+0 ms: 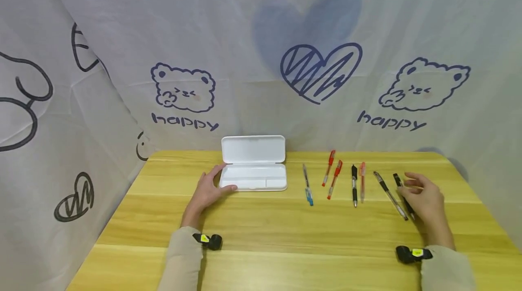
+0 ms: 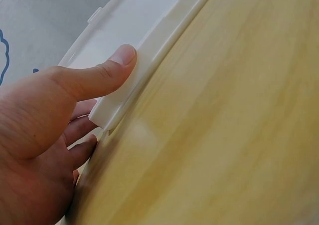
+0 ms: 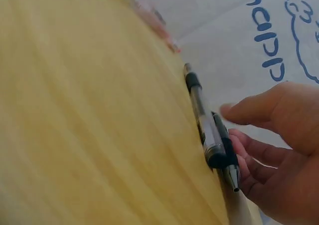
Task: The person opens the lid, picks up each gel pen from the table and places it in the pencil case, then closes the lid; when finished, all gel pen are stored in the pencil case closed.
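A white pencil case stands with its lid raised, its tray divided into compartments. My left hand holds the case's left end. In the left wrist view the thumb lies over the front rim and the other fingers sit at the end wall. On the right, my right hand is beside a black pen. Its thumb and fingers are parted around the pen in the right wrist view, fingertips close to the barrel; contact is unclear. A clear-barrelled pen with black ends lies just left of it.
Between case and right hand lie a clear pen with a blue clip, two red-capped pens, a black pen with a grip and a pink pen. A printed cloth hangs behind the wooden table.
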Tool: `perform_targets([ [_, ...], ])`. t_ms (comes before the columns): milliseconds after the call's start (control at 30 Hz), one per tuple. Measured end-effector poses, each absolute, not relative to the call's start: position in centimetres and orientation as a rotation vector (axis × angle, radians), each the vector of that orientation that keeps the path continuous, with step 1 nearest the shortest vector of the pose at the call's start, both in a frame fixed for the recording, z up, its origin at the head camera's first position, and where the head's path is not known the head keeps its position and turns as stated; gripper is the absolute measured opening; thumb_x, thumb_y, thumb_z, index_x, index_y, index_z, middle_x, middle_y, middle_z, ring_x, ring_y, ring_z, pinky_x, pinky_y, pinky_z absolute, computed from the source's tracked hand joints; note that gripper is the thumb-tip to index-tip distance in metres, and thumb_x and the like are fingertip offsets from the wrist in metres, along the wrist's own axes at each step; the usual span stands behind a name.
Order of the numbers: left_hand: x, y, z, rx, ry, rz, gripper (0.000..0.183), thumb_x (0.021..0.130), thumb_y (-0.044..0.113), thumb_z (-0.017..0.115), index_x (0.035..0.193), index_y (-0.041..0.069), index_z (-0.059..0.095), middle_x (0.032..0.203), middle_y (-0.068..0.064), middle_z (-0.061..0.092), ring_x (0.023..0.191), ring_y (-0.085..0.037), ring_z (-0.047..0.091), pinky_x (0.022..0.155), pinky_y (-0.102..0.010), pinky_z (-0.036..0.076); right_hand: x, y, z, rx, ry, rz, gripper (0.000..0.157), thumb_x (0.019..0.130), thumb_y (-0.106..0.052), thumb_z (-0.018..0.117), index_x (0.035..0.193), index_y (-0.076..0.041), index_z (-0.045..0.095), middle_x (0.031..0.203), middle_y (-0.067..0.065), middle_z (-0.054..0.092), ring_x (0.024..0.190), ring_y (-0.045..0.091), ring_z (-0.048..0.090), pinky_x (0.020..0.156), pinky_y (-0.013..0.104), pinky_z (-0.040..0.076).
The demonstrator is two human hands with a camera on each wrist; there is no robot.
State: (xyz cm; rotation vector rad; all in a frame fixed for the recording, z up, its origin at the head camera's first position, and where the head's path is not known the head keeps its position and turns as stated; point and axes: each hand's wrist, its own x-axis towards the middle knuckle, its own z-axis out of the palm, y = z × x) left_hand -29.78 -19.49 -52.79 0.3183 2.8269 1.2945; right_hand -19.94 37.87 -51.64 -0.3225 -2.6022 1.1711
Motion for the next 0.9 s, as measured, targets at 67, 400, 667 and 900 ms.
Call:
perform_targets([
  [67,-29.7,-19.5,-52.8,0.303,2.826,1.289,0.086,0.085,0.035,0.085,0.156,0.010,0.042,0.160,-0.023,0.038,0.151,-0.050,0.020,0.125,-0.061,0.002,-19.9,38.1,-51.9,-0.286,-2.646,1.109,0.053,0.095,-0.013,0.072,0.140,0.008,0.054,0.120,0.030,0.064,0.079,-0.010,0.052,0.061,0.013,0.051],
  [400,-29.9,-19.6,-53.0,0.326,2.832,1.269,0.087,0.086,0.037,0.084,0.156,0.010,0.041,0.160,-0.027,0.035,0.151,-0.046,0.025,0.127,-0.053,-0.002,-20.3,37.5,-52.0,-0.391,-2.628,0.954,0.029,0.093,-0.013,0.068,0.113,0.007,0.073,0.097,0.018,0.074,0.076,0.012,0.062,0.060,0.016,0.046],
  [667,-29.8,-19.4,-52.9,0.343,2.850,1.271,0.087,0.085,0.037,0.085,0.155,0.008,0.043,0.158,-0.029,0.037,0.149,-0.047,0.029,0.127,-0.053,0.000,-20.5,37.3,-51.5,-0.390,-2.531,1.072,0.033,0.103,-0.016,0.058,0.127,0.005,0.067,0.119,0.031,0.067,0.100,0.044,0.068,0.060,0.009,0.043],
  [900,-29.8,-19.4,-52.8,0.320,2.846,1.261,0.087,0.086,0.038,0.084,0.156,0.009,0.042,0.160,-0.029,0.034,0.150,-0.047,0.025,0.127,-0.054,0.001,-20.6,36.2,-50.0,-0.257,-2.464,1.138,0.040,0.109,-0.024,0.048,0.138,0.000,0.061,0.120,0.028,0.064,0.078,0.006,0.063,0.058,0.014,0.049],
])
